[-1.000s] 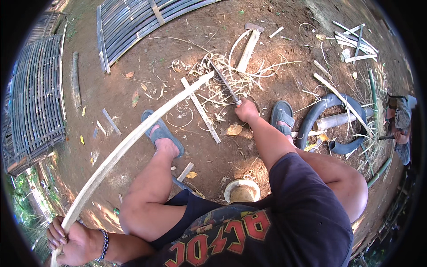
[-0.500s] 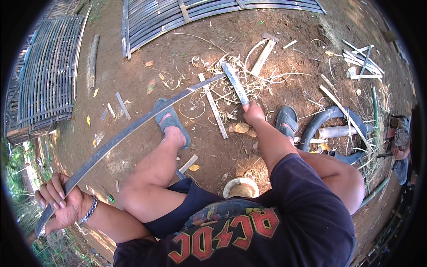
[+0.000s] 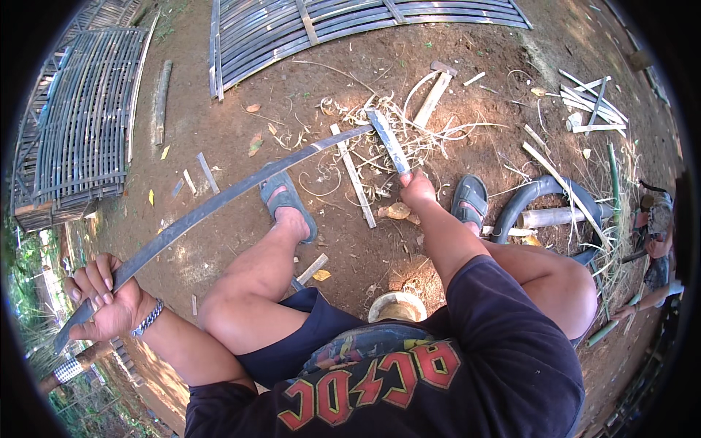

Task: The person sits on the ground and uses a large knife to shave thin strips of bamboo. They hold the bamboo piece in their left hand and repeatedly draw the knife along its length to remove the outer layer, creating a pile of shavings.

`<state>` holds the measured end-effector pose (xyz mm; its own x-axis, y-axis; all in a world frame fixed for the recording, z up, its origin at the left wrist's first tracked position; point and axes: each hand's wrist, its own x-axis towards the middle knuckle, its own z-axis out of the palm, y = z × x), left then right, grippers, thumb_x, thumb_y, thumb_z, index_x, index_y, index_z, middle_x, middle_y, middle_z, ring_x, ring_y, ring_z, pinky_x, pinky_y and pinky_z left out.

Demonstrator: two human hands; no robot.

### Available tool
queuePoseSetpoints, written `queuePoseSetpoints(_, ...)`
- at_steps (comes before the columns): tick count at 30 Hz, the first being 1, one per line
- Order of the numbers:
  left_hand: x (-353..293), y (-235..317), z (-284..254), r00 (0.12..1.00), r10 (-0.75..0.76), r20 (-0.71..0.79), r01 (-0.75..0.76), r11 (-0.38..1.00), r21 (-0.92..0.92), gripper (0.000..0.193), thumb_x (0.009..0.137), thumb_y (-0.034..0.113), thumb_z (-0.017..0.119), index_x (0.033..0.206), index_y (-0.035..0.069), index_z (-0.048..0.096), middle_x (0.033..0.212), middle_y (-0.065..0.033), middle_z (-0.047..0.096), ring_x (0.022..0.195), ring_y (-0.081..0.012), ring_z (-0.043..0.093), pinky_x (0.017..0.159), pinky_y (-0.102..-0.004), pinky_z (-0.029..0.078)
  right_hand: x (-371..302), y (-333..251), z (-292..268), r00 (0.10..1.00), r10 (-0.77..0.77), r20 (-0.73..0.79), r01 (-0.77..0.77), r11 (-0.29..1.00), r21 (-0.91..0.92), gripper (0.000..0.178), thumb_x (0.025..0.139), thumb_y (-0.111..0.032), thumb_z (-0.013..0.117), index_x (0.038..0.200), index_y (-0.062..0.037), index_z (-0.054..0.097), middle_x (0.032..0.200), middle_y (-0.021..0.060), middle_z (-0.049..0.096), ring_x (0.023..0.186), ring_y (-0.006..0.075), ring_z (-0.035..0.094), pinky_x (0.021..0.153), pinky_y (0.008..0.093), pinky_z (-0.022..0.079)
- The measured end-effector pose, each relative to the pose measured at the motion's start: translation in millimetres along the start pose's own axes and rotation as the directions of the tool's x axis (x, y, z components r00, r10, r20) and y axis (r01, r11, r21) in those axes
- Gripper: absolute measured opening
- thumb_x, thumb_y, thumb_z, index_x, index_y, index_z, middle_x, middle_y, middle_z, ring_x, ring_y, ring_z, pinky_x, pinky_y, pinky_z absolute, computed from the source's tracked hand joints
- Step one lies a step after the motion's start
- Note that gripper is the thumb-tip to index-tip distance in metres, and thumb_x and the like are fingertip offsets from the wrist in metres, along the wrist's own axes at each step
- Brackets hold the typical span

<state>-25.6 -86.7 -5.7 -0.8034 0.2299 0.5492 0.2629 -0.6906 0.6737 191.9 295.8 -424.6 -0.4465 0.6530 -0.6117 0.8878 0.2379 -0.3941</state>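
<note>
A long, dark bamboo strip [image 3: 219,196] slants across from the lower left to the middle. My left hand [image 3: 111,301] is closed around its near end, and a short tail sticks out past the palm. In my right hand [image 3: 418,191] is a broad-bladed knife [image 3: 389,142], its handle hidden by the closed fingers. The strip's far end meets the blade near its tip; whether they touch I cannot tell. Curled bamboo shavings [image 3: 427,139] lie under and around the blade. Beside them, a pale bamboo slat [image 3: 353,175] rests on the dirt.
A hatchet [image 3: 433,98] lies beyond the shavings. Slatted bamboo panels [image 3: 365,28] stand at the back and left. Split pieces [image 3: 595,102] lie far right, near a black rubber ring [image 3: 511,212]. Another person's hand [image 3: 624,312] reaches in at the right edge. A pale round stool [image 3: 396,306] is between my legs.
My left hand has moved forward a little with its end of the bamboo strip. The knife stays nearly in place. Another person's arm has reached in at the right edge.
</note>
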Motion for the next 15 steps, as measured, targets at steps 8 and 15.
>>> queuePoseSetpoints(8, -2, -2, 5, 0.998, 0.027, 0.056, -0.026, 1.000, -0.017, 0.054, 0.068, 0.057, 0.082, 0.081, 0.011, 0.056, 0.053, 0.0054, 0.044, 0.043, -0.0057, 0.037, 0.051, -0.0231, 0.026, -30, -19, 0, 0.993, -0.118, -0.027, 0.121, 0.979, 0.165, 0.045, 0.083, -0.026, 0.063, 0.119, -0.0011, 0.052, 0.116, 0.0227, 0.065, 0.110, 0.0372, 0.062, 0.096, 0.0447, 0.048)
queuePoseSetpoints(15, -17, 0, 26, 0.995, 0.049, 0.086, -0.050, 0.999, 0.012, 0.052, 0.076, 0.058, 0.076, 0.080, 0.010, 0.057, 0.054, 0.0048, 0.044, 0.044, -0.0061, 0.039, 0.051, -0.0233, 0.029, -138, -111, -26, 0.864, -0.497, 0.079, 0.470, 0.853, 0.228, 0.037, 0.084, -0.020, 0.062, 0.115, -0.0027, 0.053, 0.099, 0.0266, 0.066, 0.095, 0.0407, 0.065, 0.085, 0.0472, 0.052)
